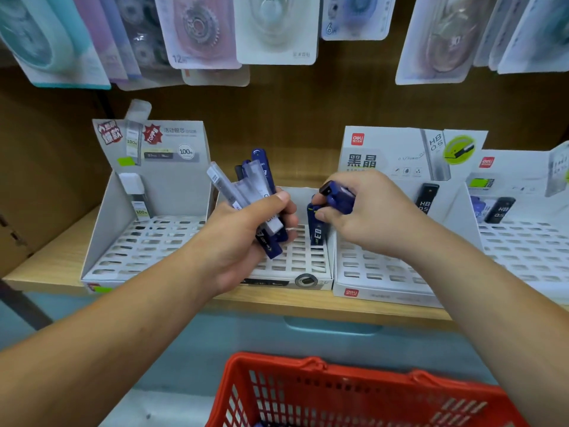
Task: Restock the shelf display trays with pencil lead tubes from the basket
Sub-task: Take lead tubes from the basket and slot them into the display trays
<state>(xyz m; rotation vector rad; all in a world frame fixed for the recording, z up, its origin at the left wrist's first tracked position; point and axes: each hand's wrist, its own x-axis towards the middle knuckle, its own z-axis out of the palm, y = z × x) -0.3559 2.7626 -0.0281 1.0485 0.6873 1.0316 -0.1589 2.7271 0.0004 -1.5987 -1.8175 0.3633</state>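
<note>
Watching from my remote seat, I see both hands raised over the wooden shelf (pixel 55 260). The left hand (pixel 243 241) is clenched around a bundle of lead tubes (pixel 246 183). Some are clear and some dark blue, fanned upward above the fist, with their lower ends poking out below the fingers. The right hand (pixel 369 217) pinches dark blue tubes (pixel 337 195) in its fingertips, held roughly flat just above the middle tray (pixel 295 266). Beneath that hand a blue tube marked 0.3 (pixel 317 229) stands upright in a slot near the tray's right wall. The thumb looks to be touching its top, though I cannot tell for sure from this angle.

The left tray (pixel 144 245) holds one clear tube (pixel 137 195) standing at its back left corner. The tray to the right (pixel 375 272) has a black HB 0.5 tube (pixel 426 200) upright at the back. The far right tray (pixel 523 251) shows a black tube (pixel 500 211) beside a blue one (pixel 477 208). The red basket (pixel 237 383) sits low in the view, below the shelf edge, and most of its inside is out of frame. Carded correction tapes (pixel 200 32) hang above the trays.
</note>
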